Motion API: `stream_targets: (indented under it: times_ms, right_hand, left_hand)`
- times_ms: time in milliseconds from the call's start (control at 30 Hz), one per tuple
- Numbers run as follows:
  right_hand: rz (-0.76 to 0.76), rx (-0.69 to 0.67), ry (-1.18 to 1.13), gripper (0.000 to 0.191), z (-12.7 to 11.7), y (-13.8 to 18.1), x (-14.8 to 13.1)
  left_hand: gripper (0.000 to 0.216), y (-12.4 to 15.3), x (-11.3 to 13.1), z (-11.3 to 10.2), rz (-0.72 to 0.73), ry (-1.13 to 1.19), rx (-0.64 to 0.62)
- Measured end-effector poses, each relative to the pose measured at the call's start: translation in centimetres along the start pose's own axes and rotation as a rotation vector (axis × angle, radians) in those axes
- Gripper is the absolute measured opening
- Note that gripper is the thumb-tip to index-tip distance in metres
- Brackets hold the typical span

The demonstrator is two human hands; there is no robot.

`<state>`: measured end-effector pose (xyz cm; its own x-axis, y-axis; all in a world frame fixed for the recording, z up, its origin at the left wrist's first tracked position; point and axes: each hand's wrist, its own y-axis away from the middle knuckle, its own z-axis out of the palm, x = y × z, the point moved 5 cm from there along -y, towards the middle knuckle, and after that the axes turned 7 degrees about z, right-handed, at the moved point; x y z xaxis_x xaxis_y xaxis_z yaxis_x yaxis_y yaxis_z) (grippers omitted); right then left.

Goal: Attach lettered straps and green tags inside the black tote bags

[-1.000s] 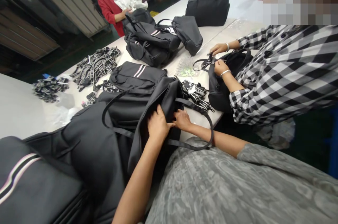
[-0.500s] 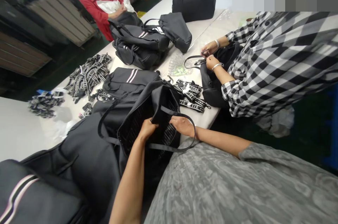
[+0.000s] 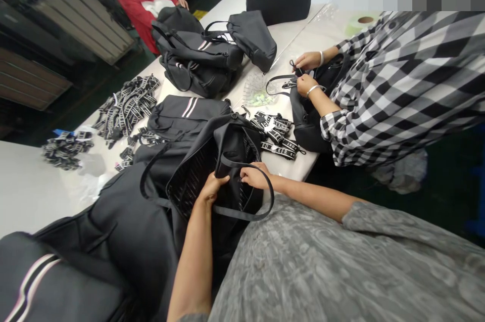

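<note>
Two hands at one open black bag.
Left hand fingers clamp its near rim; right hand fingers pinch the rim by the strap. Bag rests at worktop edge.

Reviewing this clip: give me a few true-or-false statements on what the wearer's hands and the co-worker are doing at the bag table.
1. The left hand and right hand both grip the open black bag. True.
2. The co-worker in the checked shirt has idle, empty hands. False: both of that person's hands are at the strap of another black bag.
3. A pile of printed straps lies on the white table. True.
4. The flat bag beyond the open one is plain black. False: it bears pale stripes.
</note>
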<state>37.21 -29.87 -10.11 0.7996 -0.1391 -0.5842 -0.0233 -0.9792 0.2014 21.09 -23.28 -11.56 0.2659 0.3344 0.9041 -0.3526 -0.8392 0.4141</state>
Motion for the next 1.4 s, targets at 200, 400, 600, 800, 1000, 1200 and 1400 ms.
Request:
stream_targets:
  times_ms: [200,400,600,800,1000,1200,1400]
  right_hand:
    - [0.031,-0.141,0.018,0.01,-0.3,-1.3,0.1]
    - [-0.06,-0.171,0.063,0.013,0.1,-1.8,-0.4]
    - [-0.018,-0.059,0.001,0.012,1.0,-1.3,-0.1]
    - [0.085,-0.061,-0.189,0.01,1.1,-1.0,0.2]
    - [0.058,-0.185,-0.695,0.02,-1.0,-1.3,0.4]
    - [0.041,-0.585,-1.062,0.018,-1.6,3.1,6.8]
    - [0.59,-0.361,-0.049,0.033,1.4,14.2,22.1]
  left_hand:
    - [0.056,0.0,0.3,0.0,0.022,0.027,0.004]
    - [0.053,0.1,0.3,-0.1,0.037,0.037,0.018]
    - [0.053,0.0,0.1,-0.2,0.047,0.037,0.035]
    - [0.051,0.1,0.2,-0.1,0.053,0.029,0.027]
    - [0.051,0.3,0.3,0.1,0.067,0.038,0.011]
    - [0.049,1.0,1.0,0.1,0.08,-0.035,0.001]
    - [0.048,3.9,4.3,1.2,0.278,-0.524,0.104]
